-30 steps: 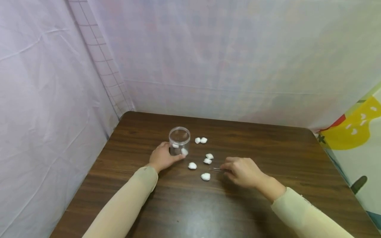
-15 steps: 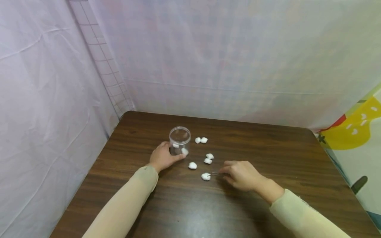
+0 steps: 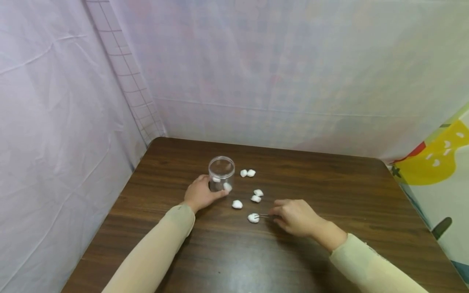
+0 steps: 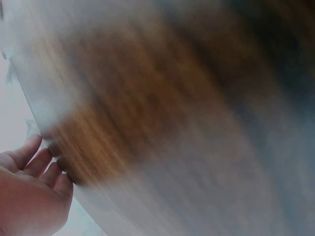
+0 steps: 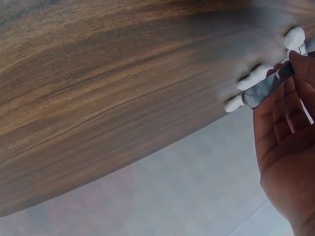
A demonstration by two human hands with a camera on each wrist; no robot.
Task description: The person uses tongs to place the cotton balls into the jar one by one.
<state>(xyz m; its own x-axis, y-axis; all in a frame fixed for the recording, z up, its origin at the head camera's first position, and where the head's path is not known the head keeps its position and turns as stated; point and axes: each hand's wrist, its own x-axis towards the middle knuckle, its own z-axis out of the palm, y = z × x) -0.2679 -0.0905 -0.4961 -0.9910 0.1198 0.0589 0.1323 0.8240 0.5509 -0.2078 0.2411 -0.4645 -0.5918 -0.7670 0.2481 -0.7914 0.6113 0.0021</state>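
No writing shows anywhere. On a dark wood desk [image 3: 329, 183] walled by pale sheets [image 3: 256, 73], the left hand [image 3: 199, 194] curls its fingers round a clear jar [image 3: 221, 173]; the right hand [image 3: 294, 217] pinches tweezers [image 3: 264, 215] touching a cotton ball [image 3: 253, 218], others lying near.

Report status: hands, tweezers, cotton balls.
Left hand grips clear jar. Right hand pinches tweezers, tips at nearest cotton ball. Five more balls loose on table, none blocking.

Both arms wear long, close-fitting beige sleeves [image 3: 154, 252] reaching the wrists, hands bare
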